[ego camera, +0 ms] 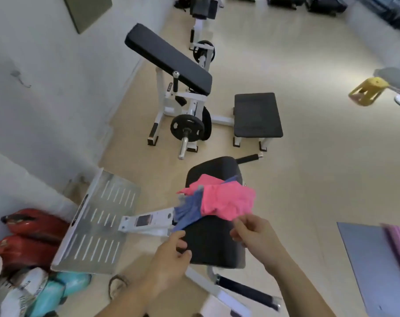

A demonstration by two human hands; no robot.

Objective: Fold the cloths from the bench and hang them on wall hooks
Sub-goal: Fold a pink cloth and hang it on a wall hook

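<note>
Both hands were in over the bench (215,245), and the cloths were up at its far end: a pink cloth (228,201) bunched on top, a blue cloth (187,213) under it and spilling off the pad's left edge. The right hand (256,235) was at the pink cloth's near hem, fingers curled, forefinger and thumb right at the fabric, but the blur hid whether they pinched it. The left hand (169,259) hovered over the pad's left side, fingers loosely curled, thumb tip just below the blue cloth's hanging corner; whether it touched could not be told. To the left of the bench a slotted metal plate (98,225) stood tilted, with red bags (31,227) beside it against the wall. High on that wall a small hook (20,78) was bare. Farther back stood a weight machine with a black disc (187,128), and a yellow stool (367,90) far right.
</note>
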